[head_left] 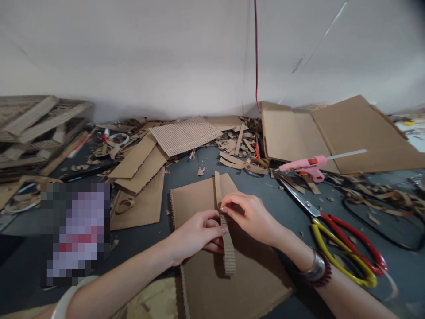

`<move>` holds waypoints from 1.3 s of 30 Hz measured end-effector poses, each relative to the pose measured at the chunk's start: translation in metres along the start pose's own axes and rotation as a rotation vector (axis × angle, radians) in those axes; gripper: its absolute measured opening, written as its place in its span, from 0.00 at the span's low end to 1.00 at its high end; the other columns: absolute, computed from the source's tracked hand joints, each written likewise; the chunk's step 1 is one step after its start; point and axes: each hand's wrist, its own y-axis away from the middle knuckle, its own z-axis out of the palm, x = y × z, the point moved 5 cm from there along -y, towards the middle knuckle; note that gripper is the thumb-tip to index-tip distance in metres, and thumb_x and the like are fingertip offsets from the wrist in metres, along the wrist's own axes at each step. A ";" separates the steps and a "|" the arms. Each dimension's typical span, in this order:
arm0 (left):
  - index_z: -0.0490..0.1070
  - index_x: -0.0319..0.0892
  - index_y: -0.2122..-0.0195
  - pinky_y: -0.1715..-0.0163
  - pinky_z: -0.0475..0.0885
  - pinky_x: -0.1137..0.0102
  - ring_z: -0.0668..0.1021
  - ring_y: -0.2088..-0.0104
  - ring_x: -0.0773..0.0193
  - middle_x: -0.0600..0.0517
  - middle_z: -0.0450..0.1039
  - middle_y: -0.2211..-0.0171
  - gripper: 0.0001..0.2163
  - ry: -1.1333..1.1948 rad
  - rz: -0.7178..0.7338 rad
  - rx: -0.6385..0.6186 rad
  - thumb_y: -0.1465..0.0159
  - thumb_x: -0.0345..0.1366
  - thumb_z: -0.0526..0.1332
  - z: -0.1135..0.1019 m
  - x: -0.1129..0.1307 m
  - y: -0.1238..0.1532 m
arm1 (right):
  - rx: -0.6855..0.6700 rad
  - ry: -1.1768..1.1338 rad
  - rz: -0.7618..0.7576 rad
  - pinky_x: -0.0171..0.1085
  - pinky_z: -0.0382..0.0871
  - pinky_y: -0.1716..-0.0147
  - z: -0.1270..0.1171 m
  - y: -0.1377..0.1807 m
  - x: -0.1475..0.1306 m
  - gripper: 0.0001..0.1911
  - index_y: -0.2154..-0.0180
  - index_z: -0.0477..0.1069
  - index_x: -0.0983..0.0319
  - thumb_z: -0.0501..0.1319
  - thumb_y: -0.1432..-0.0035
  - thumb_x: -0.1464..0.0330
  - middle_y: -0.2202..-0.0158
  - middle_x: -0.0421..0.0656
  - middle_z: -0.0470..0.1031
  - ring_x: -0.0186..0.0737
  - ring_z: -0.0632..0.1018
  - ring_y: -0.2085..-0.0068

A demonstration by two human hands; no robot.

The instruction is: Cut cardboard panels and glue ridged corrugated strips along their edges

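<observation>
A narrow strip of corrugated cardboard (229, 252) is held up over a larger cardboard sheet (206, 283), its ribbed side showing at the lower end. My left hand (201, 232) grips the strip near its middle, thumb on one face. Just above, my right hand (250, 215) pinches the same strip between thumb and fingertips. The strip's smooth upper end sticks up past both hands. Along the sheet's left edge runs a frilled, corrugated border.
To the right lie scissors (318, 217) with red and yellow handles and a pink glue gun (305, 166). Behind it stands a folded cardboard piece (358, 137). Cardboard panels (142, 168), a ribbed sheet (186, 133) and scraps lie farther back. A blurred-out rectangle (79, 230) sits left.
</observation>
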 end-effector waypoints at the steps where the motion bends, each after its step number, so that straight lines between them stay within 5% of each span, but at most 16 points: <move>1: 0.68 0.38 0.64 0.68 0.71 0.69 0.74 0.75 0.69 0.55 0.70 0.77 0.13 -0.007 -0.001 -0.002 0.49 0.36 0.64 0.000 0.000 0.000 | 0.011 -0.002 0.029 0.32 0.65 0.70 0.000 0.000 0.002 0.06 0.71 0.68 0.62 0.54 0.45 0.74 0.72 0.40 0.73 0.34 0.73 0.70; 5: 0.68 0.39 0.65 0.68 0.71 0.69 0.74 0.74 0.68 0.56 0.69 0.78 0.10 -0.038 -0.004 -0.004 0.47 0.34 0.62 0.000 0.000 -0.001 | 0.179 -0.002 0.130 0.32 0.65 0.72 -0.015 -0.001 0.017 0.06 0.68 0.66 0.61 0.51 0.42 0.70 0.72 0.42 0.74 0.35 0.75 0.71; 10: 0.69 0.38 0.66 0.70 0.71 0.72 0.75 0.74 0.68 0.55 0.71 0.77 0.08 -0.049 -0.021 0.012 0.47 0.33 0.61 0.001 0.001 0.000 | 0.497 0.357 0.174 0.35 0.63 0.73 -0.051 0.003 0.020 0.13 0.78 0.65 0.61 0.55 0.45 0.64 0.80 0.42 0.71 0.38 0.72 0.76; 12: 0.69 0.39 0.67 0.72 0.71 0.73 0.75 0.75 0.69 0.55 0.70 0.78 0.07 -0.048 -0.016 0.013 0.47 0.34 0.62 0.001 0.001 0.000 | 0.430 0.342 0.063 0.35 0.65 0.72 -0.051 0.002 0.011 0.10 0.77 0.67 0.61 0.56 0.45 0.66 0.77 0.43 0.71 0.37 0.72 0.73; 15: 0.69 0.39 0.68 0.72 0.70 0.74 0.74 0.76 0.71 0.56 0.70 0.78 0.07 -0.046 -0.007 0.005 0.47 0.35 0.62 0.000 0.001 0.000 | 0.145 0.140 -0.159 0.34 0.67 0.64 -0.034 0.000 -0.006 0.06 0.69 0.71 0.61 0.56 0.47 0.72 0.67 0.44 0.74 0.36 0.74 0.65; 18: 0.70 0.39 0.68 0.72 0.70 0.74 0.74 0.76 0.71 0.56 0.70 0.78 0.08 -0.039 0.007 -0.004 0.48 0.37 0.63 -0.001 -0.001 -0.001 | -0.047 0.040 -0.225 0.33 0.67 0.61 -0.020 0.003 -0.013 0.08 0.69 0.73 0.61 0.57 0.49 0.75 0.65 0.42 0.75 0.35 0.75 0.63; 39: 0.75 0.37 0.68 0.66 0.70 0.69 0.75 0.74 0.67 0.54 0.71 0.79 0.11 -0.070 -0.023 -0.029 0.49 0.37 0.62 0.000 -0.006 -0.002 | -0.238 0.032 -0.097 0.29 0.65 0.61 -0.014 0.006 -0.006 0.08 0.69 0.77 0.60 0.58 0.47 0.72 0.62 0.40 0.77 0.33 0.77 0.62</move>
